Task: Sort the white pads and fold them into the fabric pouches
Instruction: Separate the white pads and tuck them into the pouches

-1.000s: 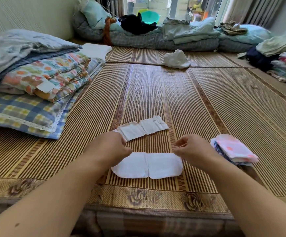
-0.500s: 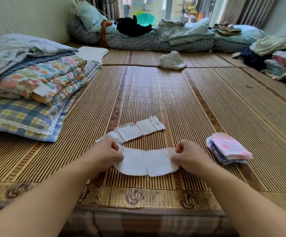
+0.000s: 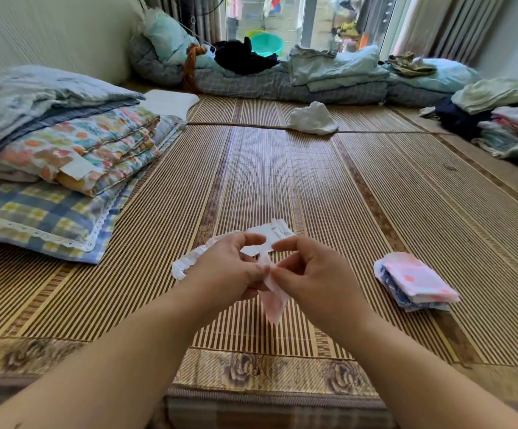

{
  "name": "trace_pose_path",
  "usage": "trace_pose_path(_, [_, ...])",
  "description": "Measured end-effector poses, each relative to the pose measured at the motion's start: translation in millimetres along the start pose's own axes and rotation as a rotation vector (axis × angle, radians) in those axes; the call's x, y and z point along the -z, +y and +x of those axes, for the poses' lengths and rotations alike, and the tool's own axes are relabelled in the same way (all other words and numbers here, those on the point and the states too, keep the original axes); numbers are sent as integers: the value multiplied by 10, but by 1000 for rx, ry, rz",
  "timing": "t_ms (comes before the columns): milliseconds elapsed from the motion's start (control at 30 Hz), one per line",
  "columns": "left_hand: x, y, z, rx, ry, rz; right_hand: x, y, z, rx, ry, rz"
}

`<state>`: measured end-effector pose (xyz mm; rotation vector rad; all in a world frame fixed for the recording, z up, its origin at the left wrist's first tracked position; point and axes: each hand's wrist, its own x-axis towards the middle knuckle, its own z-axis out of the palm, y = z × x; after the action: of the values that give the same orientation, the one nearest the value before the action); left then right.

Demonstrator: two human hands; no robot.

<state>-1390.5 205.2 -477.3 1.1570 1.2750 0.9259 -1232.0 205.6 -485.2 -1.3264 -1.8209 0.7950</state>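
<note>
White pad point(image 3: 272, 300) hangs folded, apparently, below both hands' pinching grip — left hand point(image 3: 226, 270), right hand point(image 3: 310, 274).

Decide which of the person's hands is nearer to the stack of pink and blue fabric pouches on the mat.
Right. The right hand is beside the stack of pink and blue fabric pouches; the left hand lies beyond it, farther away.

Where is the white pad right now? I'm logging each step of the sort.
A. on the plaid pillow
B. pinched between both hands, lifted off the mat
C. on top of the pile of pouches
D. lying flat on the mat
B: the left hand and right hand pinch the folded white pad together, and it hangs above the mat, apart from the pouches.
</note>
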Motion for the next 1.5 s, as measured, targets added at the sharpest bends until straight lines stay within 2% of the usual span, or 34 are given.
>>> trace_pose_path(167, [-22,32,-8,-8,-98,33,40,-24,-44,42,16,-49])
trace_pose_path(367, [-62,11,-30,-1,-68,132,72,40,-81,66,-44,-52])
trace_pose_path(500, [-57,39,0,25,-35,-40,80,136,-141,-2,-133,-81])
trace_pose_path(667, [-152,77,21,-65,-8,-126,254,301,-59,-66,57,-14])
trace_pose_path(800, [-174,20,66,-213,39,176,744,506,101,-204,297,54])
trace_pose_path(933, [-132,-131,119,-297,103,571,1300,917,148,-389,466,-152])
trace_pose_path(1000, [-123,-197,140,-311,114,697,1480,1104,141,-484,452,-226])
trace_pose_path(1133, [-102,-271,189,-291,115,781,1568,1309,154,-631,365,-263])
trace_pose_path(1267, [-81,-314,267,-282,120,817,1570,1340,173,-615,318,-312])
trace_pose_path(1500, [-47,-334,361,-292,129,820,1602,1365,151,-631,291,-123])
